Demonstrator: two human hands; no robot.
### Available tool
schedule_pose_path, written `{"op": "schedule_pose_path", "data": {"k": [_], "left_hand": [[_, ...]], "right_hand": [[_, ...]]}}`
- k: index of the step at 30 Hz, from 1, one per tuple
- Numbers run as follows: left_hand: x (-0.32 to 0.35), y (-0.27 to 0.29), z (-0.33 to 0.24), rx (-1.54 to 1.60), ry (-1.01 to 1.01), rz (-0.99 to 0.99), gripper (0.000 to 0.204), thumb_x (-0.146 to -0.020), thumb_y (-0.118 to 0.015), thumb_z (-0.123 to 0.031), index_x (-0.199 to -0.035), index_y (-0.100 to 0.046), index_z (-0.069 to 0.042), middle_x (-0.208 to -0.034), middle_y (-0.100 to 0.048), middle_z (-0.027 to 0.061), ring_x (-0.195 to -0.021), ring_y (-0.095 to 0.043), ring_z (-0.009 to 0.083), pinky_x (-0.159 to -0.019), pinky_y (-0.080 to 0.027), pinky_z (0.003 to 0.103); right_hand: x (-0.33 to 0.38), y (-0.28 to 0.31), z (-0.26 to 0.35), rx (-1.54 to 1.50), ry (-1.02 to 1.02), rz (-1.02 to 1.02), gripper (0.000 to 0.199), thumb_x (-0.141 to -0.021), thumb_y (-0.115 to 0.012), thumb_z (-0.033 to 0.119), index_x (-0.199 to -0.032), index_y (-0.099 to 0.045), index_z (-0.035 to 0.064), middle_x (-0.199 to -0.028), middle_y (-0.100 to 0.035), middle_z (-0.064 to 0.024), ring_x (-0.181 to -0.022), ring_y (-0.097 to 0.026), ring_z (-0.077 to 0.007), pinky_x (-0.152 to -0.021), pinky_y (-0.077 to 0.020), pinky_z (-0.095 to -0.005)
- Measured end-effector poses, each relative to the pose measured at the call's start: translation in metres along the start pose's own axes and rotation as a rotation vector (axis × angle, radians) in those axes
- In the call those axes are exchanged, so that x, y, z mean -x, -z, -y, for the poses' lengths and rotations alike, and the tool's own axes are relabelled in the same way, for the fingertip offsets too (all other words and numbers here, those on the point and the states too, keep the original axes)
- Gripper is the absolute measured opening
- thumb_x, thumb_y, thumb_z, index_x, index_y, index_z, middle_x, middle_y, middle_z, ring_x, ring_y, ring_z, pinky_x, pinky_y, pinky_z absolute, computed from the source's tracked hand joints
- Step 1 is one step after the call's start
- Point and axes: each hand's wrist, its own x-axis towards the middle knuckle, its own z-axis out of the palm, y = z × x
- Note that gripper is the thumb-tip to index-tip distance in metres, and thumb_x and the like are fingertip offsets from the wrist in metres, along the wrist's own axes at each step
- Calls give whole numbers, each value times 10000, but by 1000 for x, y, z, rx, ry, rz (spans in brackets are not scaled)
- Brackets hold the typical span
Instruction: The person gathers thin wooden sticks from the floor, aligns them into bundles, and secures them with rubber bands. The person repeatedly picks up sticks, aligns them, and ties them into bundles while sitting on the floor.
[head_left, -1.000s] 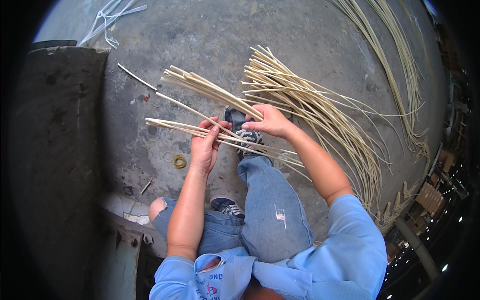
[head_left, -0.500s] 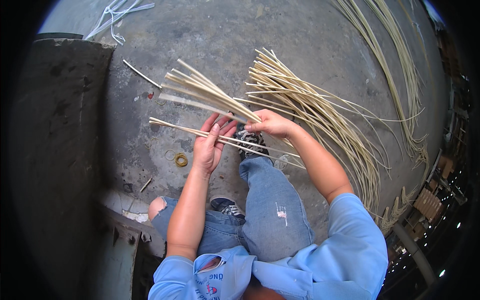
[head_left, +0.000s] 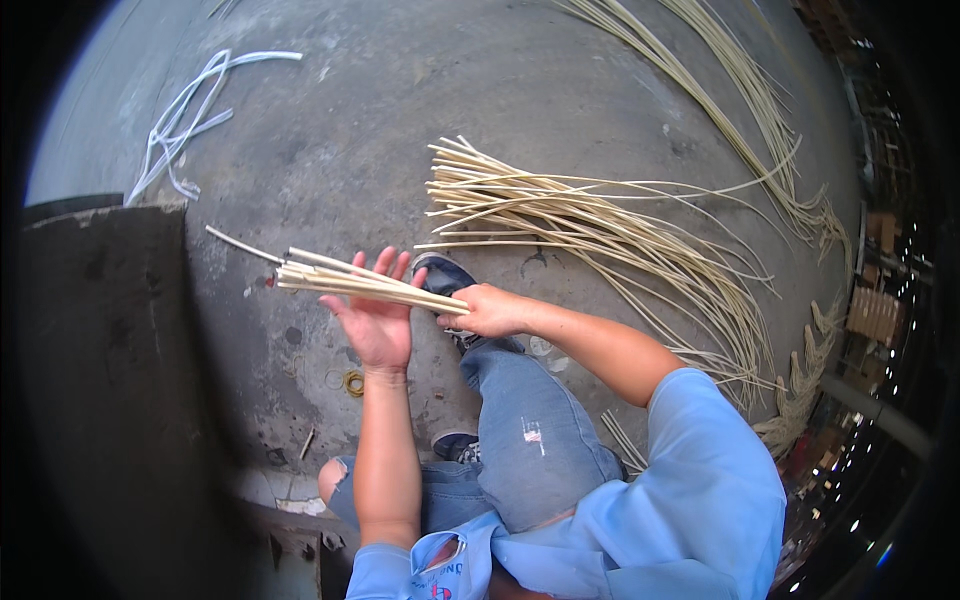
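Observation:
A small bundle of pale rattan canes [head_left: 340, 281] points left, its right end gripped in my right hand [head_left: 487, 309]. My left hand [head_left: 378, 328] is palm up with the fingers spread, and the bundle crosses over it; whether they touch I cannot tell. Right of both hands, a large loose pile of similar canes [head_left: 600, 225] lies on the concrete floor, fanning and curving toward the lower right. One short loose cane [head_left: 240, 242] is on the floor beyond the bundle's left end.
Yellowish rubber bands [head_left: 352, 382] lie near my left forearm. White straps [head_left: 190, 122] are on the floor at the far left, beside a dark block-like structure [head_left: 100, 340]. Longer canes [head_left: 690, 75] stretch across the far right. A few cane ends [head_left: 625, 441] show beside my right thigh.
My left hand has opened, and the two or three canes it held are no longer in it. The right hand has moved down and left with its bundle. The view has shifted.

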Motion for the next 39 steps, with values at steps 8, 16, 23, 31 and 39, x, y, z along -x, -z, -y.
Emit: {"op": "schedule_pose_path", "data": {"k": [8, 16, 23, 31, 39], "left_hand": [[-29, 6, 27, -319, -13, -188, 613, -1079, -562, -363, -1563, -269, -127, -1411, -529, 211, -1271, -572, 364, -1055, -513, 548], [-30, 1, 38, -578, 3, -190, 441, -1069, -591, -247, -1438, -463, -41, -1363, -589, 154, -1262, -595, 305, -988, -568, 460], [33, -83, -28, -883, 131, -326, 318, -1060, -587, -216, -1330, -536, -54, -1207, -670, 126, -1094, -666, 253, -893, -591, 393], [171, -279, -59, -1220, 724, -197, 203, -1037, -628, -196, -1164, -590, -42, -969, -716, 127, -821, -728, 255, -710, -623, 402], [162, -461, -114, -1568, 963, -348, 140, -1013, -567, -131, -1069, -583, -4, -849, -692, 151, -715, -727, 336, -613, -627, 504]], "right_hand": [[70, 39, -91, 477, -436, -399, 309, -875, -695, 402, -918, -776, 107, -913, -748, -192, -895, -716, -409, -801, -571, -516], [82, 56, -110, 644, -385, -821, 733, -735, -856, 323, -1354, -528, 108, -1329, -561, -116, -1293, -486, -336, -1057, -404, -505], [217, 30, -67, 196, -521, -536, 511, -854, -760, 421, -1219, -639, 85, -1261, -648, -171, -1232, -581, -377, -974, -508, -468], [481, -93, -36, -246, -1028, -405, 457, -897, -703, 463, -887, -748, 9, -1017, -748, -199, -977, -721, -371, -843, -576, -471], [563, -26, 72, -1222, -913, -381, 400, -972, -676, 372, -1107, -646, -3, -1051, -712, -150, -924, -728, -326, -762, -602, -497]]}}
